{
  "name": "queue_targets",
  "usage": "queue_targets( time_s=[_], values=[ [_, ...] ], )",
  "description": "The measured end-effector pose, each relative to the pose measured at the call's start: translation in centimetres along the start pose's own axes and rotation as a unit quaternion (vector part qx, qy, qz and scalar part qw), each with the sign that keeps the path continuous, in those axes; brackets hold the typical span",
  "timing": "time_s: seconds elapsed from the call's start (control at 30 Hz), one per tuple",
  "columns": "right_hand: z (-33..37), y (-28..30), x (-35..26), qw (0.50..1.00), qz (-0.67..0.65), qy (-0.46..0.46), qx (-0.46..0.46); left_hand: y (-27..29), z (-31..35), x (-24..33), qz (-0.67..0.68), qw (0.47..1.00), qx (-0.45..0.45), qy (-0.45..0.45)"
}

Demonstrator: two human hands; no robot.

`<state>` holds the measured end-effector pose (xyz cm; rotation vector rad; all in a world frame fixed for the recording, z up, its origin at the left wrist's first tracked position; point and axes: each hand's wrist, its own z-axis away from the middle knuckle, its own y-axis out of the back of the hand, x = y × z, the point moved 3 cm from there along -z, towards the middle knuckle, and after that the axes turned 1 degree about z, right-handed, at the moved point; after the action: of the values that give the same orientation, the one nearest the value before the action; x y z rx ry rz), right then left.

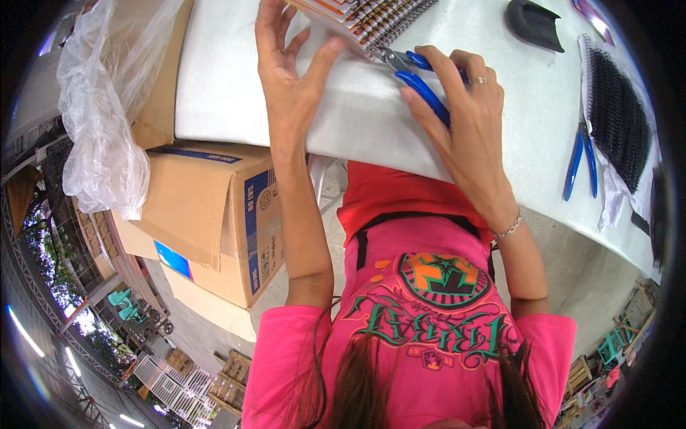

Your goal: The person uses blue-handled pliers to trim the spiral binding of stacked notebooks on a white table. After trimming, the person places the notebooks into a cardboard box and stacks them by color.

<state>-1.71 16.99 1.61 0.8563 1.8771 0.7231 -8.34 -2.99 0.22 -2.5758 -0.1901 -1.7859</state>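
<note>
head view: stack of orange-and-white wire-bound paper notebooks (343, 16) on white-covered table (221, 86). probably hefty, covers flexible, wire bendable; best held by flat edges. left hand (291, 82): thumb and fingers spread wide by its corner; contact uncertain. right hand (468, 118) grips blue-handled metal cutters (427, 95), handles parted, tips at binding's end.
</note>
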Motion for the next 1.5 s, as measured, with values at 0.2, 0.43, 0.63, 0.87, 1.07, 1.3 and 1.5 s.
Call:
queue_targets(
  time_s=[0.2,0.43,0.63,0.87,1.07,1.3,1.5],
  values=[
    [-0.4,-0.1,-0.2,0.999,0.028,0.015,-0.002,0.3,-0.1,0.0,-0.036,0.999,-0.012,0.015],
    [-4.3,1.5,1.3,0.833,-0.345,-0.231,-0.366,-0.2,-0.1,0.5,-0.044,0.998,-0.028,0.021],
    [-1.1,1.5,0.2,0.999,-0.001,0.013,-0.038,-0.5,0.2,1.1,-0.065,0.997,-0.024,0.033],
    [0.4,0.2,0.0,0.992,0.104,0.061,0.033,-0.6,0.3,1.3,-0.069,0.997,-0.039,0.008],
    [-0.2,0.2,-0.7,0.997,0.065,0.017,-0.036,-0.7,0.5,1.3,-0.095,0.994,-0.046,0.004],
    [-0.4,0.1,-0.9,0.995,0.088,0.029,-0.041,-0.8,0.5,1.4,-0.117,0.992,-0.055,0.002],
    [-1.3,0.4,-0.4,0.993,0.055,0.024,-0.097,-0.8,0.3,1.3,-0.129,0.99,-0.058,-0.006]
  ],
)
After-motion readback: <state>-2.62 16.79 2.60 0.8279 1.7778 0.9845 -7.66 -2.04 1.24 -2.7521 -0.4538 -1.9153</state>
